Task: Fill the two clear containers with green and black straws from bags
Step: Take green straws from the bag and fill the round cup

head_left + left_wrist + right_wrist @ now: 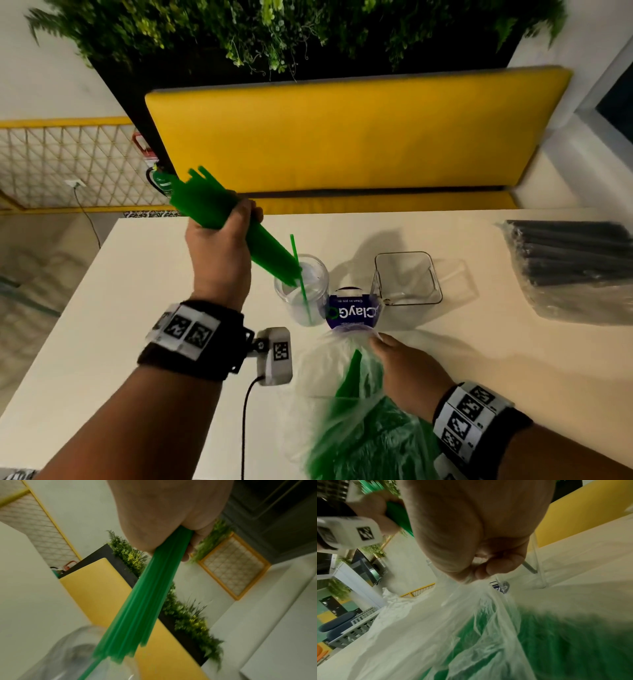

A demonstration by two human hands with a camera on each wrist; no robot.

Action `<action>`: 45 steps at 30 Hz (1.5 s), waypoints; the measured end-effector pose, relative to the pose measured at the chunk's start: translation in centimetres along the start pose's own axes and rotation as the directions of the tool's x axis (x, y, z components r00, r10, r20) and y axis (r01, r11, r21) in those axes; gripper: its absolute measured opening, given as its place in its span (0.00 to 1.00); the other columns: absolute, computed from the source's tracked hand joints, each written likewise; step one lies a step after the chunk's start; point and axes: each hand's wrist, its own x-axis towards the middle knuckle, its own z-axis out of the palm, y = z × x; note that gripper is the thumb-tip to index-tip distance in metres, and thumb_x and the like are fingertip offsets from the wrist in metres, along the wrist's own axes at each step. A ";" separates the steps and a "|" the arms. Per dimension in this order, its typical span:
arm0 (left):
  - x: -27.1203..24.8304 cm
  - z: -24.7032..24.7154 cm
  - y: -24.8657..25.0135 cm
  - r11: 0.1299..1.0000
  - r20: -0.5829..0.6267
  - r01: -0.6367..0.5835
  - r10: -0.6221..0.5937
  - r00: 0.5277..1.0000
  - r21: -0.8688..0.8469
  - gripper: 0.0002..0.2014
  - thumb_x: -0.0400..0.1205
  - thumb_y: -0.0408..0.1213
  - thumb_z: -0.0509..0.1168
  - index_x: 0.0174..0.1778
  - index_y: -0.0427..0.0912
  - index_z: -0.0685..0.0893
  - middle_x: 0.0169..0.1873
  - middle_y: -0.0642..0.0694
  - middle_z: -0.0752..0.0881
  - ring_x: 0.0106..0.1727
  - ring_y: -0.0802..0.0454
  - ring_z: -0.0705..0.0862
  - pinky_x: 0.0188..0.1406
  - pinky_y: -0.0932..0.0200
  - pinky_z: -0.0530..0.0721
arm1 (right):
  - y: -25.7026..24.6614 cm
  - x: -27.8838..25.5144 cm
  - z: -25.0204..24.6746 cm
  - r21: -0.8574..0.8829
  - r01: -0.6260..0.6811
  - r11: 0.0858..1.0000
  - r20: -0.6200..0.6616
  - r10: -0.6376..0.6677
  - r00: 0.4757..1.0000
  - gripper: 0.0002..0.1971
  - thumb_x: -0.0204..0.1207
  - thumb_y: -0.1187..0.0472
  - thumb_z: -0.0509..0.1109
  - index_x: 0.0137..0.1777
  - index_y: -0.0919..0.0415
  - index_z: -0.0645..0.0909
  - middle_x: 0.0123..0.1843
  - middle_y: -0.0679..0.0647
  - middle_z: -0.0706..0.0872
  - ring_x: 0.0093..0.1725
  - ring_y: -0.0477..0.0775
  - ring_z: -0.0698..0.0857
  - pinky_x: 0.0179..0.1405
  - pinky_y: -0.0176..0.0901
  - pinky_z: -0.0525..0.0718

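— What's nearest, low in frame?
— The bag of green straws point(359, 421); my right hand point(406, 373) pinches its plastic.
— And your left hand point(219, 246)?
— Fist round a green bundle point(239, 222), tips in the round container point(303, 291), centre frame.

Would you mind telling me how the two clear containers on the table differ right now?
Shape: the round jar is cylindrical; the square container has flat walls and rounded corners.
Contents: the round jar holds one green straw; no straws show in the square container.
Activity: the left hand tips a bundle of green straws into the round jar; the square container stands apart to its right.
Both are transparent, upright and open-topped.
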 end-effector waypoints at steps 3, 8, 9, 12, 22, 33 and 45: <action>0.3 0.2 -4.0 0.983 -0.042 0.108 -0.102 0.994 0.147 0.03 0.79 0.29 0.72 0.45 0.39 0.84 0.37 0.42 0.87 0.39 0.48 0.86 0.44 0.51 0.85 | 0.1 0.1 -0.1 0.025 -0.002 1.000 -0.011 0.002 1.000 0.35 0.78 0.69 0.54 0.85 0.51 0.52 0.87 0.45 0.54 0.75 0.55 0.76 0.68 0.49 0.78; -0.3 -0.6 -9.4 0.859 0.015 0.289 -0.325 0.945 0.423 0.12 0.79 0.31 0.74 0.57 0.38 0.83 0.43 0.46 0.88 0.45 0.46 0.87 0.42 0.56 0.86 | -0.1 0.2 -0.5 0.074 -0.006 0.997 -0.017 0.008 1.000 0.35 0.79 0.68 0.55 0.85 0.50 0.54 0.87 0.44 0.55 0.77 0.54 0.73 0.71 0.47 0.75; -0.4 -1.0 -10.1 0.823 0.049 0.304 -0.371 0.927 0.480 0.16 0.78 0.31 0.75 0.60 0.38 0.81 0.46 0.44 0.88 0.49 0.43 0.88 0.43 0.56 0.87 | -0.1 0.2 -0.5 0.082 -0.009 0.997 -0.019 0.011 1.000 0.34 0.79 0.68 0.56 0.85 0.50 0.55 0.87 0.44 0.56 0.77 0.54 0.73 0.72 0.47 0.75; -0.5 -3.0 -10.9 0.782 0.141 0.318 -0.454 0.880 0.536 0.39 0.73 0.32 0.79 0.77 0.49 0.68 0.65 0.44 0.82 0.64 0.44 0.84 0.60 0.46 0.86 | 0.0 0.5 -0.5 0.099 -0.020 0.995 -0.024 0.023 0.999 0.35 0.78 0.67 0.57 0.85 0.49 0.56 0.87 0.44 0.58 0.77 0.54 0.73 0.72 0.48 0.75; -3.5 -3.4 -4.8 0.595 0.376 -0.405 0.180 0.909 0.694 0.30 0.80 0.39 0.72 0.77 0.42 0.70 0.70 0.41 0.77 0.71 0.50 0.75 0.68 0.58 0.73 | -0.7 0.4 -1.3 0.149 -0.047 0.988 -0.004 0.049 0.999 0.34 0.80 0.62 0.60 0.85 0.50 0.55 0.86 0.47 0.61 0.79 0.52 0.69 0.75 0.43 0.69; -14.9 -0.1 -16.0 0.200 0.472 -0.518 -0.746 0.470 0.832 0.14 0.85 0.37 0.56 0.60 0.39 0.84 0.60 0.38 0.85 0.59 0.41 0.84 0.63 0.46 0.83 | -2.0 -0.5 -1.8 0.567 0.038 0.823 -0.078 0.007 0.997 0.26 0.81 0.71 0.60 0.76 0.47 0.75 0.66 0.51 0.84 0.42 0.34 0.83 0.37 0.25 0.76; -16.2 1.1 -19.1 0.157 0.291 -0.282 -0.790 0.539 0.947 0.15 0.88 0.34 0.56 0.70 0.40 0.79 0.68 0.40 0.83 0.68 0.42 0.82 0.68 0.50 0.79 | -2.8 -1.6 -4.0 0.400 0.016 0.916 -0.091 0.023 0.996 0.12 0.78 0.58 0.66 0.53 0.50 0.91 0.48 0.40 0.83 0.54 0.48 0.86 0.53 0.39 0.80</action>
